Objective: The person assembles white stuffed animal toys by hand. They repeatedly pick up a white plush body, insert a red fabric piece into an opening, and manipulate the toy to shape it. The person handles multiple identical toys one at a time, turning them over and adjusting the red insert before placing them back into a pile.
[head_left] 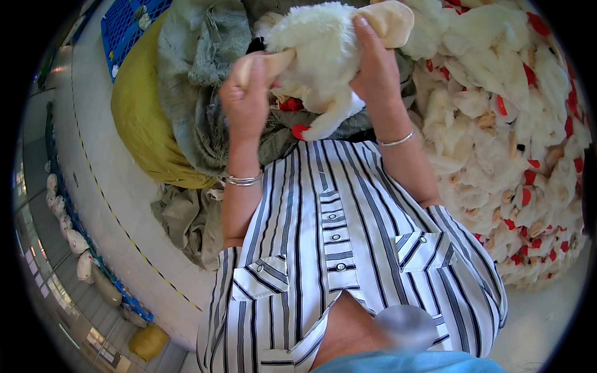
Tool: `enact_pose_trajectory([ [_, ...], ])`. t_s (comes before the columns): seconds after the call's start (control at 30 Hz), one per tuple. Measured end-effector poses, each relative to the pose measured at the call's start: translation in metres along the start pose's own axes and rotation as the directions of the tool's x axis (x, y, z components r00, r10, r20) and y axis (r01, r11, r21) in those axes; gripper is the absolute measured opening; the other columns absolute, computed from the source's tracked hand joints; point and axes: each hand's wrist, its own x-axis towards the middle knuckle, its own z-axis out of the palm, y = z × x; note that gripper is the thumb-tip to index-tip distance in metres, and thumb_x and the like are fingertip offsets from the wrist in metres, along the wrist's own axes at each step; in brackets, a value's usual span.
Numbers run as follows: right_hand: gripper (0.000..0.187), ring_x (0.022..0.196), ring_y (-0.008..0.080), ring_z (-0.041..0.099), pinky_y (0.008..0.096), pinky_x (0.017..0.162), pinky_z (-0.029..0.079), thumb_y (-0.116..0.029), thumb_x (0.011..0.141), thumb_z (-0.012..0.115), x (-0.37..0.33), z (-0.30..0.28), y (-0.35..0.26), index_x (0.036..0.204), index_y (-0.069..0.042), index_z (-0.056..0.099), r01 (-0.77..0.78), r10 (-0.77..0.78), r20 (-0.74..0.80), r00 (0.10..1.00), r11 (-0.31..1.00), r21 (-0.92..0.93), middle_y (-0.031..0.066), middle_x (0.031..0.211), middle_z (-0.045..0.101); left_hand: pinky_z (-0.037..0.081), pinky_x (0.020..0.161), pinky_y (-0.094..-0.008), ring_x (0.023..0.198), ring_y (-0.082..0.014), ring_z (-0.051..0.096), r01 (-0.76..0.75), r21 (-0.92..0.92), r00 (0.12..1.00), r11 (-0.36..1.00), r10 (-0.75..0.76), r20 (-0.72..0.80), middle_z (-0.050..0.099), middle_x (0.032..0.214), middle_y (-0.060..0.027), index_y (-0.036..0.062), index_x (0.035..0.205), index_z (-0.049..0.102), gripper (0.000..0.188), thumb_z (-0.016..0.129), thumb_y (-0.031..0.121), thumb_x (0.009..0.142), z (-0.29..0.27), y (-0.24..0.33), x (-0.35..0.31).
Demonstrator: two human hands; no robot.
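A fluffy white plush toy skin (317,46) with beige ears is held up in front of me at the top of the view. My left hand (244,102) is closed around its left beige ear, fingers curled into the palm. At its other side, my right hand (378,71) grips the toy near the base of the right ear (390,23), thumb in front and fingers mostly hidden behind. A white limb with a red tip (301,131) dangles below. Whether the toy is stuffed I cannot tell.
Grey-green cloth (205,93) and a yellow-green sack (137,105) lie beyond and left of my hands. To the right rises a large heap of white plush pieces (491,137) with red and beige parts. A blue plastic crate (127,31) stands at the far left.
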Motion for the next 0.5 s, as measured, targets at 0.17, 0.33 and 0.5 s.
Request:
enact_pose_trajectory([
  [0.17,0.034,0.098,0.0224,0.064,0.0317,0.087,0.049,-0.010,0.089,0.064,0.014,-0.015,0.005,0.119,0.004,0.056,-0.404,0.563,0.201,0.801,0.261,0.877,0.0133,0.107,0.065,0.039,0.046,-0.0195,0.060,-0.0074,0.055,0.051,-0.170,0.970,0.984,-0.089,-0.228,0.064,0.081,-0.0037,0.0019,0.098,0.065,0.026,0.055,0.026,0.096,-0.057,-0.002,0.013],
  [0.33,0.025,0.083,0.0115,0.063,0.0254,0.073,0.049,-0.020,0.092,0.063,0.016,-0.010,0.017,0.103,0.003,0.064,-0.365,0.630,0.034,0.776,0.405,0.838,0.0065,0.094,0.067,0.045,0.054,-0.0225,0.062,-0.0092,0.055,0.011,-0.401,0.896,0.916,-0.187,-0.404,0.064,0.085,-0.0045,0.0025,0.107,0.062,0.029,0.054,0.028,0.097,-0.074,-0.037,0.029],
  [0.5,0.017,0.066,0.0045,0.056,0.0217,0.063,0.049,-0.017,0.089,0.066,0.005,-0.002,-0.039,0.093,-0.001,0.072,-0.408,0.417,0.129,0.900,0.696,0.591,-0.0022,0.076,0.066,0.052,0.074,-0.0320,0.089,-0.0218,0.065,0.559,-0.451,0.827,0.696,-0.427,0.366,0.065,0.101,-0.0112,0.0044,0.122,0.053,0.050,0.040,0.046,0.099,-0.048,-0.021,-0.004],
])
